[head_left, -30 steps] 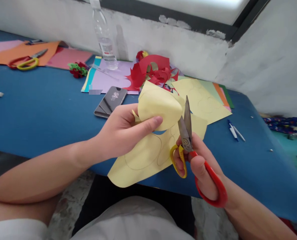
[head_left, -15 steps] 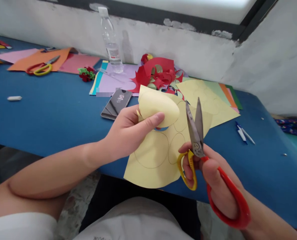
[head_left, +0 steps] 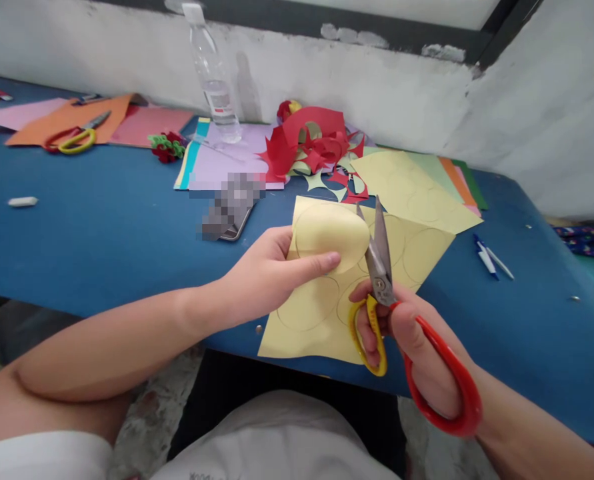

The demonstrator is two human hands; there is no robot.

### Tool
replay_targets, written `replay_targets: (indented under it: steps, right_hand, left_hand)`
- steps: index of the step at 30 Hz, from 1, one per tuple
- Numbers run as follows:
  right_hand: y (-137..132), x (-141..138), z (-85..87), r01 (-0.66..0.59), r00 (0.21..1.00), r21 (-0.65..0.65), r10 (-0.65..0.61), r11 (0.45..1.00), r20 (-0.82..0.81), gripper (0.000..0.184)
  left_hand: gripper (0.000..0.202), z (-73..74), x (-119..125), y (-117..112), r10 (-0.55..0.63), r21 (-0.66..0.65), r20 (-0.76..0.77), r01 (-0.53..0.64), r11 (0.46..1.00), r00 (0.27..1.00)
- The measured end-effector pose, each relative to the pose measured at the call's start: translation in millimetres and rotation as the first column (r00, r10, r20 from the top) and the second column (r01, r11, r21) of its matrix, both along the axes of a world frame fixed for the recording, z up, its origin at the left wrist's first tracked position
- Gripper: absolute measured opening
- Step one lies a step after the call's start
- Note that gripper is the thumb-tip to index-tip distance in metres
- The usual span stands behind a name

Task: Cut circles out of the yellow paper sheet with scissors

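Note:
My left hand [head_left: 269, 273] pinches a pale yellow sheet of paper [head_left: 321, 313] with pencilled circles, thumb on top of a partly cut round flap [head_left: 331, 237] that curls upward. My right hand [head_left: 407, 340] grips a pair of scissors [head_left: 381, 280] with one yellow and one red handle loop, fingers through both. The blades are slightly apart and point up and away, resting against the right edge of the curled flap. The sheet lies over the near edge of the blue table [head_left: 101, 227].
A phone [head_left: 229, 213] lies left of the sheet. Behind are a second yellow sheet [head_left: 411, 190], red paper scraps [head_left: 311, 143], a purple sheet [head_left: 227, 160] and a plastic bottle [head_left: 211, 70]. A second pair of scissors [head_left: 74, 137] rests on orange paper at far left. Pens [head_left: 491, 257] lie to the right.
The scissor blades have closed from wide apart to nearly together at the flap's edge. The yellow sheet has flattened and turned, showing more drawn circles.

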State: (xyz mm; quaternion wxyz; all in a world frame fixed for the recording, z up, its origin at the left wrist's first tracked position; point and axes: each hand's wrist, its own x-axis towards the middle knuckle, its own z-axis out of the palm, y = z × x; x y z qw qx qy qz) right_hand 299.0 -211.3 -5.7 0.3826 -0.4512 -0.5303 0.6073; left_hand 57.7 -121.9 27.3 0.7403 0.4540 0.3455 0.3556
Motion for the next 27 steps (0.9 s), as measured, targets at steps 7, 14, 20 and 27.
replay_targets:
  steps: [7,14,20,27]
  right_hand:
    - [0,1,-1.0,0.005,0.994,0.068,-0.012,0.998,0.108,0.074]
    - [1,2,-4.2,-0.005,0.978,0.232,-0.044,0.973,0.203,0.063]
    - [2,-1,-2.6,-0.008,0.968,0.325,-0.074,0.946,0.238,0.057]
    - [3,-2,-6.1,-0.013,0.956,0.354,-0.092,0.935,0.278,0.055]
  left_hand:
    - [0.038,-2.6,1,7,-0.040,0.066,0.072,0.035,0.997,0.997]
    - [0.035,-5.2,1,9,-0.071,0.152,0.093,0.056,0.987,0.993]
    - [0.025,-8.6,2,9,-0.055,0.105,0.094,0.045,0.993,0.994]
    - [0.033,-11.2,0,11,0.073,0.402,-0.040,-0.050,0.914,0.997]
